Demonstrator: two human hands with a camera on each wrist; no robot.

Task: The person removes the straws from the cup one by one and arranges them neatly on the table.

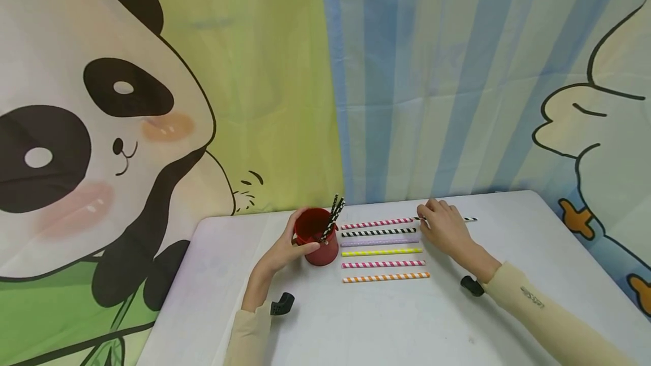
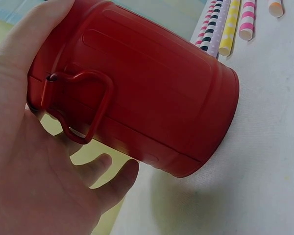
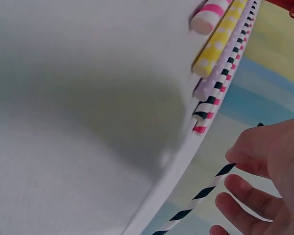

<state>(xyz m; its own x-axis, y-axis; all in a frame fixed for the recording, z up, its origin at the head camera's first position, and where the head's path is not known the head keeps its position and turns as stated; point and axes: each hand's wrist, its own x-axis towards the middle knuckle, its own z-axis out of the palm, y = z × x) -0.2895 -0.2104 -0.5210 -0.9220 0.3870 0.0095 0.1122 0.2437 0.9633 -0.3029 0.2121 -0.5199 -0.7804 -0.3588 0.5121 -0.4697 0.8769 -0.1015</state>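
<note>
Now your left hand (image 1: 285, 250) grasps the red can (image 1: 317, 239), with the fingers curled around its side near the wire handle (image 2: 81, 105); the can stands on the white table (image 1: 386, 321), just left of a row of paper straws. Inside the can you have already a few black-and-white striped straws (image 1: 333, 216), which lean to the right above the rim. Your right hand (image 1: 445, 225) is at the far side of the table and its fingers pinch another black-and-white straw (image 1: 468, 219), which lies almost level and sticks out to the right of the hand. In the right wrist view this straw (image 3: 201, 193) passes between your thumb and the curled fingers (image 3: 245, 193), so the grip is closed on it. Beside the can, the row lies in parallel, from far to near: a red-and-white straw (image 1: 376, 222), a black-and-white one (image 1: 378, 232), a pale purple straw (image 1: 378, 240), a yellow straw (image 1: 381, 252), a pink-and-white straw (image 1: 382, 264) and an orange-and-white straw (image 1: 385, 278). Their left ends are just beside the can, not touching it as far as you can see. Behind the table hangs a cloth with a panda (image 1: 91, 140).
</note>
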